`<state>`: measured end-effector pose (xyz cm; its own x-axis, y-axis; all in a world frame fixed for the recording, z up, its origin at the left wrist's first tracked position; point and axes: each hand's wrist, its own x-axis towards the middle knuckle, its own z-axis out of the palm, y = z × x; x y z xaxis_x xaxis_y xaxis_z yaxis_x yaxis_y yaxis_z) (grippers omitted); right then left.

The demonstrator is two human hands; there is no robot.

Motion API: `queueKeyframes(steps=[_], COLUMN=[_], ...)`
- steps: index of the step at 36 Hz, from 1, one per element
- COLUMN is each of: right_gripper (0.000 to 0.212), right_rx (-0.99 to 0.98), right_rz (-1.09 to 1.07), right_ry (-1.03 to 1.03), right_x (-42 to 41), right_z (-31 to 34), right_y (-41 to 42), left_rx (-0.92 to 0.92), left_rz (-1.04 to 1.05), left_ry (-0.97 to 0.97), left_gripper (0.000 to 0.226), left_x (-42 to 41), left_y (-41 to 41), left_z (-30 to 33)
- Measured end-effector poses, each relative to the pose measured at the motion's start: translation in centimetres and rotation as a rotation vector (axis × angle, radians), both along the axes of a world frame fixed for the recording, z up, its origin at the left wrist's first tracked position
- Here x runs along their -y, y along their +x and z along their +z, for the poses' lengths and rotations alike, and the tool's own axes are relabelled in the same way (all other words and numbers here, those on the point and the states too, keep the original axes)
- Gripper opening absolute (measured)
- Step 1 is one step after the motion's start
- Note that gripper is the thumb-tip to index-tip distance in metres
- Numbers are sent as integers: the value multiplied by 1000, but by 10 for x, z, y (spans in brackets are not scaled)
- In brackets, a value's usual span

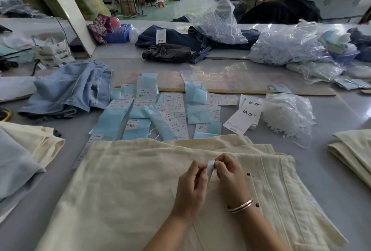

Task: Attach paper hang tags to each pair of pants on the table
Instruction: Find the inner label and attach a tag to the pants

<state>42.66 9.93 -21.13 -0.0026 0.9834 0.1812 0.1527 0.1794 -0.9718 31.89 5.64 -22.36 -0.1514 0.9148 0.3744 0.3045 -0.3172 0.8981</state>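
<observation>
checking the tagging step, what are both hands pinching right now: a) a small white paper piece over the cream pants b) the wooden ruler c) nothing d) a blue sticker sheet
a: the left hand and right hand pinch a small white paper piece between them, over the cream pants.

Both forearms bare, no sleeves in view. Left hand [190, 188] plain, no rings or watch visible. Right hand [230, 178]: thin silver-toned bangle [240, 206], doubled band, at wrist.
</observation>
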Motion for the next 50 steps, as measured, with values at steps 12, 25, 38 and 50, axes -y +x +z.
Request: queueKeyframes(steps=[12,25,38,50], right_gripper=[17,17,9,23], right_rx=[193,383,116,-441], right_rz=[-18,70,-22,-290], right_ry=[1,-1,-1,-216], right_x=[3,2,2,0], right_z=[5,3,26,27], right_y=[-1,10,62,138], left_rx=[324,236,-565,-286], left_rz=[-23,-93,-162,-405], left_ry=[-434,-503,-189,-376], left_gripper=[21,8,11,19], left_x=[-18,-28,-54,-105], left_y=[-3,-9,15,94], left_z=[9,6,66,68])
